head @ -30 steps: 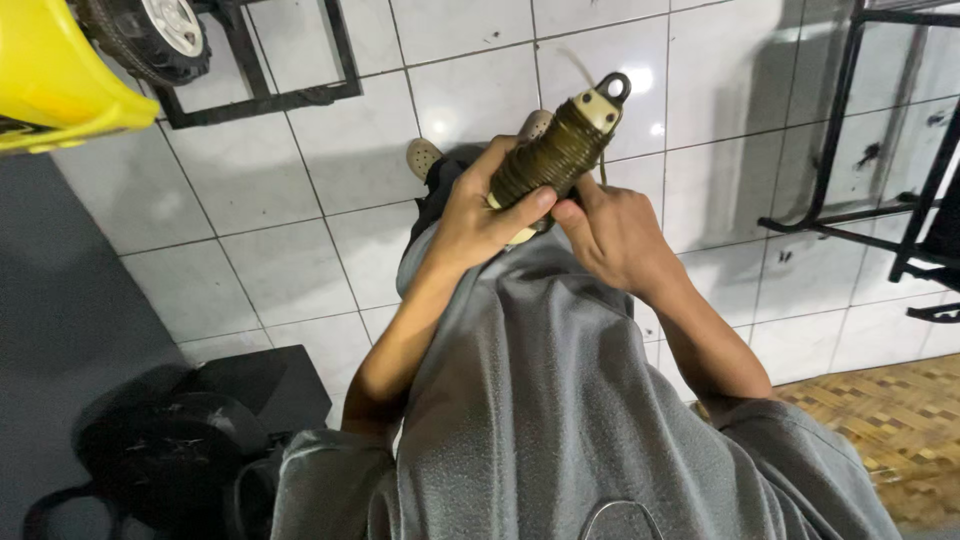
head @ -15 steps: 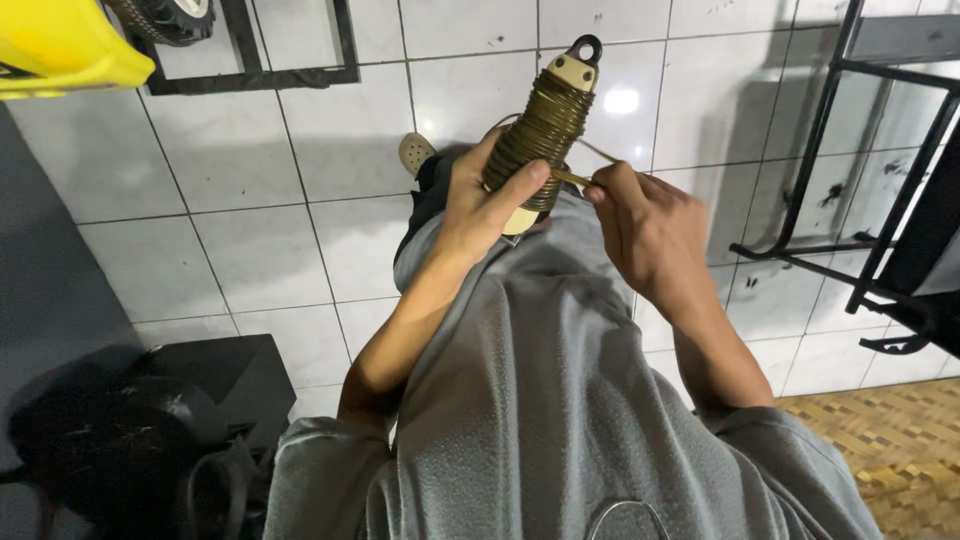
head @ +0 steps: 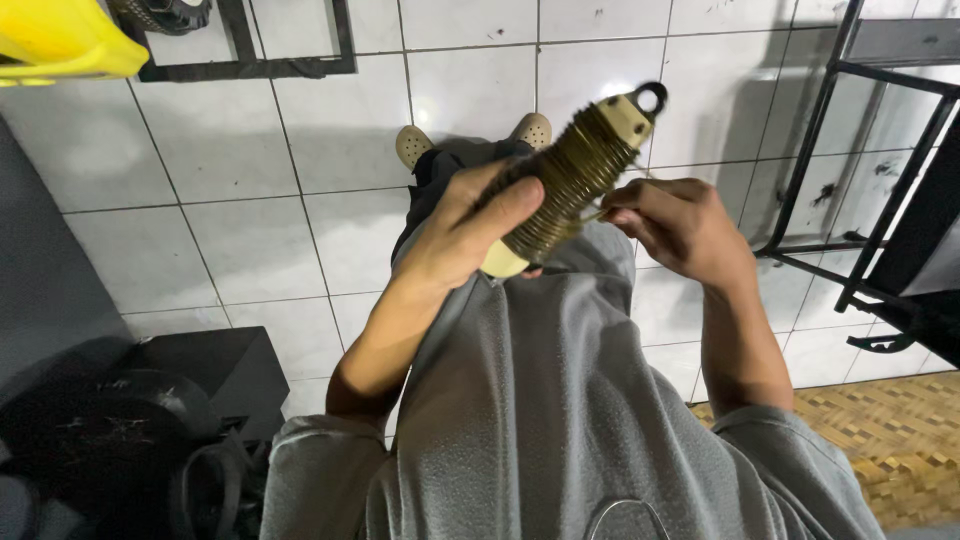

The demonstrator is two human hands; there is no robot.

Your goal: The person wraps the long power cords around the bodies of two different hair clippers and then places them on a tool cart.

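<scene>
The spool (head: 572, 178) is sitting in the grip of the left hand (head: 462, 235), tilting up toward the right, its eyelet end (head: 650, 98) lying farthest from the person; the right hand (head: 678, 225) is pinching a strand just beside the spool's right flank. Below both hands the person's feet (head: 470, 140) are standing on the tiled floor (head: 230, 230) — directly under the spool; a metal frame (head: 250, 65) is lying on the floor at upper left, with a plastic bin (head: 55, 35) in the corner beside it; a metal rack (head: 860, 200) is standing to the right; a woven mat (head: 890, 440) is lying at lower right; a low box (head: 210, 365) is sitting at lower left.
</scene>
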